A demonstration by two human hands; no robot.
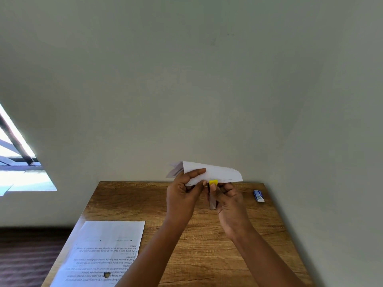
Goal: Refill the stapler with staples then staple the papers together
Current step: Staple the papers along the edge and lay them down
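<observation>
Far left: bright window opening [18, 162] w/ dark slanted bar, set in pale wall.

Left-front of brown wood-grain counter [207, 245]: white printed paper sheets [107, 249] lying flat, text upside down to viewer, near edge hanging past counter's left side. Small dark-yellow mark on the lower part; can't tell what it is.

Centre, held up above counter's far edge: folded white paper sheets [215, 172], curled over, loose edges fanning at left end. Left hand [182, 193] grips them at left end, thumb across front face, fingers curled behind, pinching the paper.

Just right of that: small stapler w/ yellow tip and grey metal body [213, 195], held upright, yellow end touching lower edge of the raised sheets. Right hand [230, 204] wraps it, fingers curled round body, thumb near top by the yellow tip. Whether paper is inside the stapler's mouth: can't tell, hands cover it.

Both forearms bare, rising from bottom of view.

Right, near counter's far right corner: small blue-and-white box [258, 195], lying flat, well apart from hands.
</observation>
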